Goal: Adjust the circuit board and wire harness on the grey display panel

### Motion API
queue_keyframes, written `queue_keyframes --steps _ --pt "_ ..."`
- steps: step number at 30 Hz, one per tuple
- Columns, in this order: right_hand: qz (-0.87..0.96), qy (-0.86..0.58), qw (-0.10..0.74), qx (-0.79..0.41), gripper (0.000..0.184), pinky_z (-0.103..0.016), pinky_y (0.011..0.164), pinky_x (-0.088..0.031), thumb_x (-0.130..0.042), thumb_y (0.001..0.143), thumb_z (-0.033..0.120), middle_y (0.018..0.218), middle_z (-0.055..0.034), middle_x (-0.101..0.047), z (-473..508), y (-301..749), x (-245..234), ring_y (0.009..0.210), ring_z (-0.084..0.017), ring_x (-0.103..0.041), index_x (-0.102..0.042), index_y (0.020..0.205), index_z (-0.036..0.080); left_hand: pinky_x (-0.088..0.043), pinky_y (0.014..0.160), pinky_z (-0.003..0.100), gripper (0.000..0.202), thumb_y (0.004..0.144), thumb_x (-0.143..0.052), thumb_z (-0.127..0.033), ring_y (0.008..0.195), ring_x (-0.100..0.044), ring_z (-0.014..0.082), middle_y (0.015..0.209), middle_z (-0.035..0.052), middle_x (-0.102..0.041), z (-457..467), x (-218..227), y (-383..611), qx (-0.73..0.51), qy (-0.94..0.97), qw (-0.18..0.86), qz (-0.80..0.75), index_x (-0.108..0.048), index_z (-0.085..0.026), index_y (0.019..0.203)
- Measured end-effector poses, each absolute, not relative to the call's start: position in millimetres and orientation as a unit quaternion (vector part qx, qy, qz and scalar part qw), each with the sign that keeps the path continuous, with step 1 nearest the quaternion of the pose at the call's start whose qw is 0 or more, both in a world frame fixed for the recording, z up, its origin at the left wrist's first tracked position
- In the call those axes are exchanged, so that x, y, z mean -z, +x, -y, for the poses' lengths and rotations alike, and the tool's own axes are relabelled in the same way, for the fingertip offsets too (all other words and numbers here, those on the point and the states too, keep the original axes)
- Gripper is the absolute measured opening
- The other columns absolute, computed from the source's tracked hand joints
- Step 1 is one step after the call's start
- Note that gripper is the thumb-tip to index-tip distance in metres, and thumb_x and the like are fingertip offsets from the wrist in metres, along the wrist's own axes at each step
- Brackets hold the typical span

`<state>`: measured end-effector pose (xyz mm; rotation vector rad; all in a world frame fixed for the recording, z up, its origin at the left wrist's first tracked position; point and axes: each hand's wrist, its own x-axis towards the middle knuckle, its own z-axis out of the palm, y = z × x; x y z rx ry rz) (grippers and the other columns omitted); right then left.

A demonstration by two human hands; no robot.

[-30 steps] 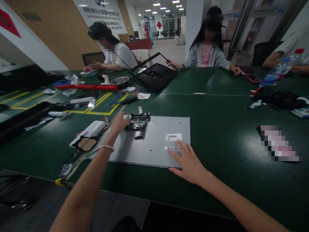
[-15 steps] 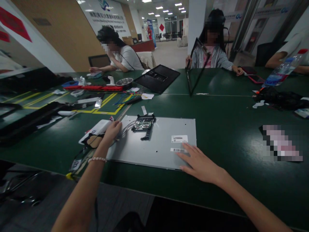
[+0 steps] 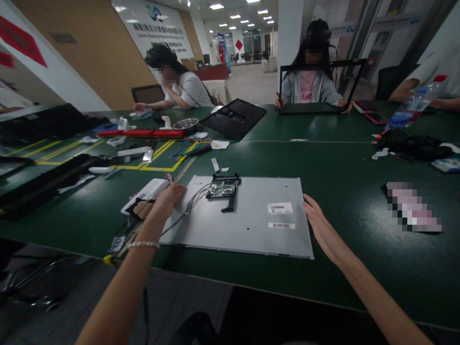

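Display panel (image 3: 208, 232) lies face down on the green table (image 3: 345, 167), between the two hands I'm watching. The left hand (image 3: 168, 197) reaches along its left edge, fingers extended; contact I can't tell. The right hand (image 3: 319, 220) lies straight-fingered at the right edge, not clamped. A bracketed circuit board (image 3: 222, 190) and grey cables (image 3: 196, 197) rest on top. Beyond, a co-worker (image 3: 309, 88) holds a black frame (image 3: 305, 111). Panel and frame are apart, not joined.

Grey panel (image 3: 215, 232) lies flat, circuit board (image 3: 222, 191) atop
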<state>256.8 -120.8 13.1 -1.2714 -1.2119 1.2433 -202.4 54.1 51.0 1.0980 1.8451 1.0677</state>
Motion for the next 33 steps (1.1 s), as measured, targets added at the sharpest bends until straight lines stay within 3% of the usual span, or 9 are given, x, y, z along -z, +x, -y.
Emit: queue_keyframes --steps 5,10,23,33 --pt "0.381 -0.518 0.538 -0.545 0.078 -0.045 0.114 -0.035 -0.045 0.090 0.058 0.155 -0.0112 -0.038 130 267 -21 0.143 -0.028 -0.035 -0.017 0.156 0.026 -0.042 0.100 0.032 0.033 0.102 -0.030 -0.030 0.098 -0.060 0.0152 0.086 0.0052 -0.066 -40 -51 -192 -0.453 0.367 0.409 -0.702 -0.056 -0.014 0.090" --pt "0.326 -0.524 0.578 -0.534 0.075 -0.043 0.116 -0.034 -0.048 0.087 0.057 0.147 -0.0106 -0.047 141 285 -24 0.140 -0.028 -0.040 -0.026 0.153 0.027 -0.045 0.096 0.026 0.030 0.098 -0.037 -0.027 0.104 -0.062 0.0152 0.098 0.0087 -0.068 -24 -49 -169 -0.505 0.311 0.462 -0.660 -0.062 -0.015 0.086" --pt "0.248 -0.581 0.602 -0.489 0.067 -0.045 0.112 -0.038 -0.061 0.078 0.054 0.116 -0.0064 -0.066 150 365 1 0.123 -0.027 -0.056 -0.048 0.139 0.030 -0.046 0.101 0.033 0.017 0.086 -0.050 -0.026 0.114 -0.061 0.0211 0.096 0.0073 -0.072 1 -45 -104 -0.509 0.309 0.527 -0.607 -0.066 -0.020 0.084" --pt "0.264 -0.619 0.616 -0.409 0.055 -0.042 0.117 -0.030 -0.067 0.076 0.047 0.112 -0.0026 -0.067 156 407 17 0.124 -0.023 -0.056 -0.059 0.127 0.031 -0.044 0.103 0.029 0.013 0.078 -0.060 -0.026 0.115 -0.061 0.0215 0.103 0.0078 -0.071 4 -40 -53 -0.506 0.338 0.529 -0.591 -0.068 -0.018 0.084"
